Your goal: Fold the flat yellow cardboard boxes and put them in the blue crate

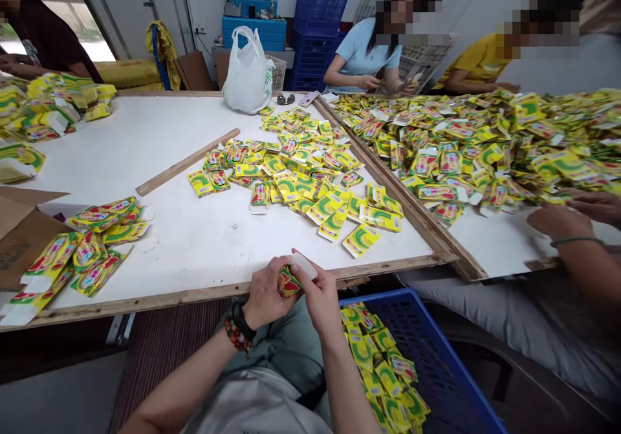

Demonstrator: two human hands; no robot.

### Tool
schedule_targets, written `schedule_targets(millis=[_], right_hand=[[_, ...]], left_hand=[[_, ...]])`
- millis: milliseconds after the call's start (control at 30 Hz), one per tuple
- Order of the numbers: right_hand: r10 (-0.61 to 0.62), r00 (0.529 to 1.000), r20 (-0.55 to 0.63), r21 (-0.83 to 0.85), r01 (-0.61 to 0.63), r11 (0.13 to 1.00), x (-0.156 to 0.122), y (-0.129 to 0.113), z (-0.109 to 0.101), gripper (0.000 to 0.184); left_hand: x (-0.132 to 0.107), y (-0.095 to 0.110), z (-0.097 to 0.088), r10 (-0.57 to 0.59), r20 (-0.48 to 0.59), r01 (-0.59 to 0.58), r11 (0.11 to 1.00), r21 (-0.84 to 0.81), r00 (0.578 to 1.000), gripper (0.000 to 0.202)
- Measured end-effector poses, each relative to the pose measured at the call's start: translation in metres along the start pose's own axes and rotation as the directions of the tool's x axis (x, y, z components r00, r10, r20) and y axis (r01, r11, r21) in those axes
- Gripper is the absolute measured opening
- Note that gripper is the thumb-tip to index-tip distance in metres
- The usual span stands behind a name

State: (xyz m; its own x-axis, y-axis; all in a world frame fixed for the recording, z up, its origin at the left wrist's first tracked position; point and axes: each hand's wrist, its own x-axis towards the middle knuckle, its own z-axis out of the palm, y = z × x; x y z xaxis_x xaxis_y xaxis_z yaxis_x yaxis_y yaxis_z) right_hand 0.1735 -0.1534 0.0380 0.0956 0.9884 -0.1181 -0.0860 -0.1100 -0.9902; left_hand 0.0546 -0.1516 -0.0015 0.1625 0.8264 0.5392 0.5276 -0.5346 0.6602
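My left hand (pixel 268 295) is closed around a small yellow, green and red printed box (pixel 288 281) just off the table's front edge. At the box's upper end, my right hand (pixel 317 295) pinches a white flap (pixel 303 266) between thumb and fingers. The lower part of the box is hidden by my fingers. Beyond my hands, a loose spread of similar small boxes (pixel 295 185) lies on the white table (pixel 194 233). By my right forearm, a blue crate (pixel 436 350) holds many more of them. Several boxes with white open flaps (pixel 92 251) lie at the left.
A wooden strip (pixel 187 162) lies on the table, and a wooden divider (pixel 388 182) separates a large box pile (pixel 466 143) on the right. A cardboard carton (pixel 19 246) stands left. A white plastic bag (pixel 247 72) sits at the back. Co-workers sit around; one's hands (pixel 557 220) are at right.
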Motion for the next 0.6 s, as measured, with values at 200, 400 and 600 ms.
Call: schedule_targets(millis=[200,400,600], right_hand=[[-0.419,0.899,0.130,-0.389,0.434,0.812,-0.019,-0.002,0.003,0.033],[-0.342,0.939,-0.038,-0.462,0.287,0.839,-0.014,-0.005,0.007,0.032],[-0.152,0.988,-0.027,-0.323,0.135,0.937,-0.006,-0.007,0.001,0.034]], left_hand=[[-0.009,-0.008,0.006,-0.015,0.020,0.015,1.000,0.008,1.000,0.053],[-0.007,-0.002,0.002,-0.207,0.161,0.210,0.978,0.001,0.965,0.071],[0.000,0.006,-0.004,-0.301,0.222,0.303,0.953,0.029,0.927,0.064]])
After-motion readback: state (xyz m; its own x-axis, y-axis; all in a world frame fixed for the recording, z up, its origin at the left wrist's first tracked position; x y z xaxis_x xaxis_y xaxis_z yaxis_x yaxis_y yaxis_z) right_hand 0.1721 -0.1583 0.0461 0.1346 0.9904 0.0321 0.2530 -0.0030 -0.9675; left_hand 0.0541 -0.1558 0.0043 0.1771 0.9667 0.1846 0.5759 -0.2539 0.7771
